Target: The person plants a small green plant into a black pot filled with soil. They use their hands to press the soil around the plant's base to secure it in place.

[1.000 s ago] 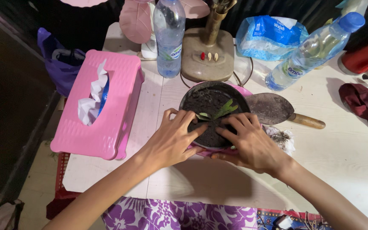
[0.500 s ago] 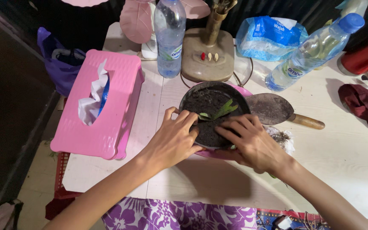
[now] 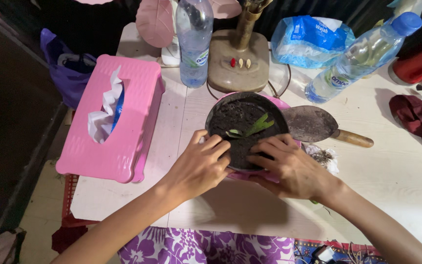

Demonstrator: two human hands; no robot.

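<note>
Since a second ago both hands have slid back toward the near rim of the pot: the fingers that were spread out over the soil beside the seedling now sit at the pot's edge. The left hand [image 3: 199, 166] is curled loosely, fingertips on the soil just inside the rim, gripping nothing. The right hand [image 3: 289, 166] lies flatter, fingers half spread, resting across the soil and the rim; it too has hold of nothing.

The dark round pot [image 3: 216, 110] stands on a pink saucer [image 3: 283, 103] near the middle of the white desk [image 3: 396, 171]. It is filled almost to the top with dark, crumbly soil, and a small seedling [image 3: 255, 127] with a few narrow green leaves leans toward the right.

A soiled trowel [image 3: 313, 124] with a wooden handle lies just right of the pot. A pink tissue box [image 3: 123, 93] sits by the left edge, and two water bottles [image 3: 194, 44] and a lamp base [image 3: 238, 61] stand toward the far edge.
</note>
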